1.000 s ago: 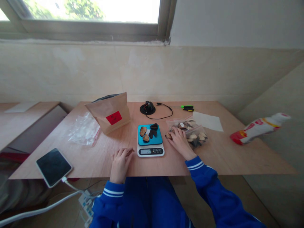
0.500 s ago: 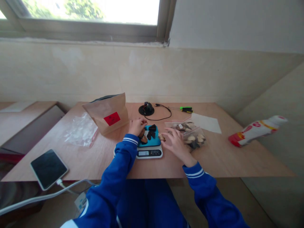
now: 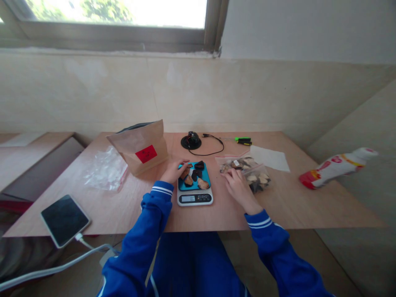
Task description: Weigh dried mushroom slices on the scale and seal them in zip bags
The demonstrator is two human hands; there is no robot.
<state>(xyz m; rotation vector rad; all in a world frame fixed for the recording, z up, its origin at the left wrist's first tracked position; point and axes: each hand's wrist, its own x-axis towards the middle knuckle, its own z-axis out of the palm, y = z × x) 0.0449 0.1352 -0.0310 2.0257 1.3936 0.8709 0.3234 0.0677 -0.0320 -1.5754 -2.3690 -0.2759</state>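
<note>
A small kitchen scale (image 3: 194, 198) with a blue platform stands at the middle of the wooden table (image 3: 278, 206). Several dark and tan dried pieces (image 3: 194, 176) lie on the platform. My left hand (image 3: 174, 170) rests at the platform's left edge, fingers curled, fingertips touching a piece there. My right hand (image 3: 236, 184) lies beside a clear zip bag (image 3: 252, 172) full of similar dried pieces, fingers bent at the bag's mouth. Whether it holds a piece is hidden.
A brown paper pouch (image 3: 140, 146) with a red label stands left of the scale, with empty clear bags (image 3: 107, 169) beside it. A tablet (image 3: 64, 218) on a white cable lies near the front left corner. A black cable, a green pen, white paper and a red-white packet (image 3: 335, 167) are also around.
My left hand left the table's front edge and reached to the scale's left side. My right hand brought a tan piece to the platform, then returned to the zip bag.
</note>
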